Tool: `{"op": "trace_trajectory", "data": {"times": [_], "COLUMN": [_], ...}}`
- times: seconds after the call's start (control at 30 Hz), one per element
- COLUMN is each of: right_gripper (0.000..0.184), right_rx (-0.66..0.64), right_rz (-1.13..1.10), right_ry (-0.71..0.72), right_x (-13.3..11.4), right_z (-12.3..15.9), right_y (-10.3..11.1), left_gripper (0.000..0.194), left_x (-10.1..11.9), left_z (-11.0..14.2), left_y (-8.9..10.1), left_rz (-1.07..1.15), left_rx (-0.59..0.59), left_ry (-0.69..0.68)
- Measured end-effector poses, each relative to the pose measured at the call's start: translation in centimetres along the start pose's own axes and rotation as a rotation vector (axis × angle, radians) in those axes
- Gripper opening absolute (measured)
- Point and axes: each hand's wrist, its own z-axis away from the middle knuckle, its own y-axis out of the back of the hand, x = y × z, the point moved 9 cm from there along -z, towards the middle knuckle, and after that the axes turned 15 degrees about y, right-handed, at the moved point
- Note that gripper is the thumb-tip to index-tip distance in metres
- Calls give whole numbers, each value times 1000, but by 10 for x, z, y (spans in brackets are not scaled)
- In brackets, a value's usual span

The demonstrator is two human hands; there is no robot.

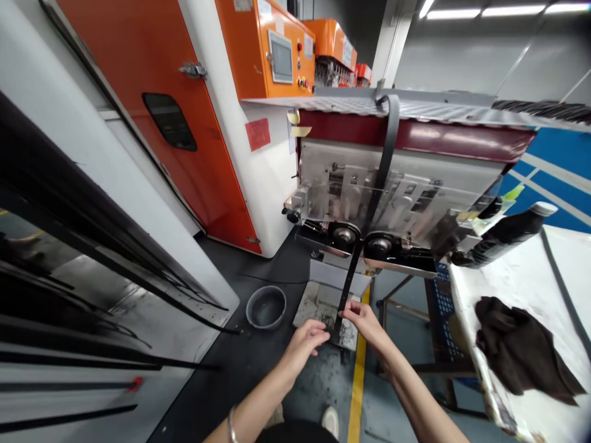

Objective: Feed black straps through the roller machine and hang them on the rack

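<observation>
A long black strap (pixel 349 275) hangs over the top of a machine (pixel 455 144), runs down its front between two round wheels, and continues towards me. My right hand (pixel 364 320) pinches the strap's edge between thumb and fingertips, below the wheels. Just left of the strap is my left hand (pixel 303 344), its fingers loosely bent and apart, with nothing visible in them. Its fingertips come close to the strap; whether they touch it I cannot tell. Beneath both hands lies a stained, flat board (pixel 307 303) on the floor.
A dark round basin (pixel 266 307) stands on the floor at left. More black straps (pixel 184 363) hang along the left side. At right, a white-covered table (pixel 503 280) carries a brown cloth (pixel 519 347) and a dark bottle (pixel 512 234). An orange cabinet (pixel 180 123) stands behind.
</observation>
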Motion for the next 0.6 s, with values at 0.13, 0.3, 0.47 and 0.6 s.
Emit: {"op": "trace_trajectory", "data": {"times": [0.13, 0.3, 0.47, 0.6], "right_gripper": [23, 23, 25, 48], "right_rx": [-24, -18, 34, 122], "right_rz": [-76, -117, -160, -181], "right_ry": [-85, -147, -240, -335], "right_x": [8, 20, 32, 52], "right_z": [26, 39, 51, 67], "right_y": [-15, -23, -28, -19], "left_gripper": [29, 17, 16, 14], "left_x": [-4, -10, -18, -37], "left_z": [-3, -5, -15, -18], "left_y": [-19, -24, -23, -13], "left_rz": [87, 89, 24, -43], "left_rx": [-46, 16, 44, 120], "left_ry": [79, 36, 1, 27]}}
